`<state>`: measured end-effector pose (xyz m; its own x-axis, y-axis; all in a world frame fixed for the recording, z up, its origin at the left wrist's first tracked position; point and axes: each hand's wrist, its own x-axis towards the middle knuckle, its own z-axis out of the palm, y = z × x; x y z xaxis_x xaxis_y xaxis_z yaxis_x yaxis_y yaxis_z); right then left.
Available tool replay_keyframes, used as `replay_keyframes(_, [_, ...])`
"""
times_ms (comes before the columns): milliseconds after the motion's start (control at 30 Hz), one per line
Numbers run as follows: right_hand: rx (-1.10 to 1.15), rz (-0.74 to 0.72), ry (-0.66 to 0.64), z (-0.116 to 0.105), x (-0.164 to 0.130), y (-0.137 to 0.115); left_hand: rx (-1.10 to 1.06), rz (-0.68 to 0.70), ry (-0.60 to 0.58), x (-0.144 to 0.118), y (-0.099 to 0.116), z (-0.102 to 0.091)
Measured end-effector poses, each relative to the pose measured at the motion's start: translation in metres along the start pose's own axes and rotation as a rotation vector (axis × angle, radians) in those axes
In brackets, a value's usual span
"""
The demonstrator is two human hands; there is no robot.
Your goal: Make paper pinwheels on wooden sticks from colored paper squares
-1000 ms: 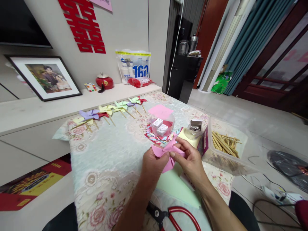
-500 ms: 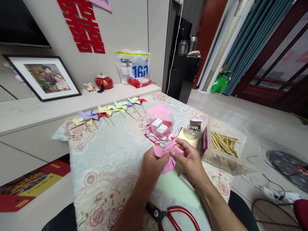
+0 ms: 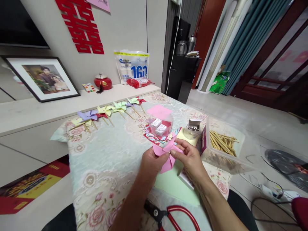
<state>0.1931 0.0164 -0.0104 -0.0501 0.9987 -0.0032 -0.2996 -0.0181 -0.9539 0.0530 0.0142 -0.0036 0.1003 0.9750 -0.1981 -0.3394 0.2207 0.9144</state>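
Note:
A pink paper pinwheel (image 3: 167, 164) is held up between my two hands over the near half of the table. My left hand (image 3: 152, 163) grips its left side, thumb near the centre. On the right side, my right hand (image 3: 189, 156) pinches it, thumb also close to the middle. Both thumbs nearly meet at the centre, where a small pale spot shows. Below lie light green paper sheets (image 3: 174, 189) and, under my right wrist, part of a small white box (image 3: 185, 179). Red-handled scissors (image 3: 168, 213) rest between my forearms.
Finished pinwheels (image 3: 120, 106) on sticks line the table's far left edge. A clear round tub (image 3: 171, 123) holds two small white boxes. Beside it stands an open box of metal pins (image 3: 194, 125). At right, a plastic bin (image 3: 218, 157) holds wooden sticks (image 3: 222, 142).
Both hands stay on the pink pinwheel, with the thumbs shifting slightly at its centre. The camera view has moved a little; everything else stays put.

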Motion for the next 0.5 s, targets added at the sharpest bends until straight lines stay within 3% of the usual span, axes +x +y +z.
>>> replay_keyframes(233, [0.06,0.067,0.013,-0.004,0.0,-0.003,-0.027,-0.003,-0.008,-0.001,0.0,-0.003])
replay_keyframes(400, [0.02,0.057,-0.133,-0.001,-0.002,-0.011,-0.007,-0.04,-0.052,-0.003,0.005,-0.003])
replay_keyframes(500, [-0.047,0.028,-0.138,-0.001,-0.002,-0.011,0.036,-0.073,-0.047,-0.005,0.006,-0.004])
